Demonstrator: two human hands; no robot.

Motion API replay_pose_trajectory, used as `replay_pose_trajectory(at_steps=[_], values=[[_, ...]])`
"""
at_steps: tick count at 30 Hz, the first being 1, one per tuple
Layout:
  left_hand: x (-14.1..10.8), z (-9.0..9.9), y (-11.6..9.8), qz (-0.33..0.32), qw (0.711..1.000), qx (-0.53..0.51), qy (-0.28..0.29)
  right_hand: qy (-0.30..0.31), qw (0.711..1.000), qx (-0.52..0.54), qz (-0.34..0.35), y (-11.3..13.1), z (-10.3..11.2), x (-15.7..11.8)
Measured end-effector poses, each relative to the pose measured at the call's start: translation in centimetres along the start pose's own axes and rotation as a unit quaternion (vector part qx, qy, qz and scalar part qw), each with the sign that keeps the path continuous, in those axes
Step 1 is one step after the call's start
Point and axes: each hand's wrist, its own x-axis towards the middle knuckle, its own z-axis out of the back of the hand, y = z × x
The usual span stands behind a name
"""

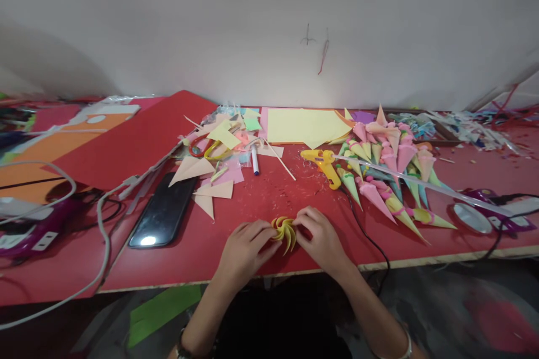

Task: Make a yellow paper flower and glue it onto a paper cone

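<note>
i see my left hand (246, 247) and right hand (320, 238) both pinching the yellow paper swirl (285, 231) from either side, low over the red tabletop (269, 190) near its front edge, probably steadying the curled petals. glue gun (323, 164) lies just behind, within reach.

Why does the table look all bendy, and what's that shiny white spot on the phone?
In the head view the wide lens bows the red table at the edges, and the corners go smeary and blurred. The white spot on the black phone is glare from a light above. The middle is sharp: the left hand and right hand pinching the yellow paper flower show clearly.
</note>
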Motion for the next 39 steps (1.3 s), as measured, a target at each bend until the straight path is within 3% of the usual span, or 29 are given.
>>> replay_pose_trajectory(at_steps=[7,15,23,39], values=[[0.02,0.26,-0.15,-0.017,1.000,-0.011,-0.022,-0.007,1.000,0.009,0.026,-0.03,0.12,-0.02],[-0.14,0.16,0.13,0.016,0.999,-0.033,-0.038,-0.022,0.999,0.031,0.032,-0.23,0.18,-0.19],[-0.12,0.10,-0.12,-0.032,0.997,-0.001,-0.073,-0.030,0.997,0.045,0.046,-0.62,-0.08,-0.31],[-0.19,0.06,0.05,-0.018,0.999,0.009,-0.048,-0.028,0.996,0.032,0.081,-0.47,-0.09,-0.35]])
